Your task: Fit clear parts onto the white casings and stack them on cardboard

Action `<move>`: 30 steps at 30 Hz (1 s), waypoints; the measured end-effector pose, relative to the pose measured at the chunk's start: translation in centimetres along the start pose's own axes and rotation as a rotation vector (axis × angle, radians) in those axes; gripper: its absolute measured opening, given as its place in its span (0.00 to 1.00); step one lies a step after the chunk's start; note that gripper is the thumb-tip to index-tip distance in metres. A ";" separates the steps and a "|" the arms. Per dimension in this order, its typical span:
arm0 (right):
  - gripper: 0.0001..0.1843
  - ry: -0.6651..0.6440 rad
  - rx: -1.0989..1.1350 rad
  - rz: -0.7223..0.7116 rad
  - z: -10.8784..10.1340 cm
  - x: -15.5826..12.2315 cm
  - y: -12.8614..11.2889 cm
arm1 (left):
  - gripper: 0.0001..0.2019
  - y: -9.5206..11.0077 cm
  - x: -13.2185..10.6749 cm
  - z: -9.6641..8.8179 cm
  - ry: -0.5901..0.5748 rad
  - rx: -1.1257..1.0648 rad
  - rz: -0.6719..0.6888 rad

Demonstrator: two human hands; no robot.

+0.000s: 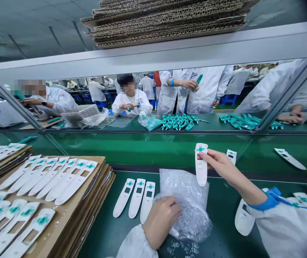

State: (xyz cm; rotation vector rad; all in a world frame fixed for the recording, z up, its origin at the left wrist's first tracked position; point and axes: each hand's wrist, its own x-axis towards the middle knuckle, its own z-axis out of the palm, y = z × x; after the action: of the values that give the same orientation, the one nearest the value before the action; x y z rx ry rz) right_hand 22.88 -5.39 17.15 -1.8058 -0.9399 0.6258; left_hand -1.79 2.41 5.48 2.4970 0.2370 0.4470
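Green assembly bench [107, 233] (busy factory [97, 89] beyond) holds white plastic casings [136, 198].

3 plastic casings [136, 198] lie on the bench [107, 233] between stacked cardboard trays [70, 211] and a plastic bag [189, 200].

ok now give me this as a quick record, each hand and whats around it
right hand: holds a white plastic casing upright
left hand: lies on a clear plastic bag
beside the bag: three white casings lying on the green workbench
far left: more casings on stacked cardboard trays
across the bench: a co-worker, teal parts
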 end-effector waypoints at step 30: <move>0.21 0.158 -0.277 -0.402 10.1 -6.5 -4.0 | 0.13 1.9 3.2 -10.2 0.795 -0.252 0.080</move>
State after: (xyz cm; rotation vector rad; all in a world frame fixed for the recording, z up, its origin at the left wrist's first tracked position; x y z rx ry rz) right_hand 10.31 -4.54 16.86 -1.7988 -1.2822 0.1022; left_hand -2.41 7.00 15.26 1.9742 0.3576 1.3979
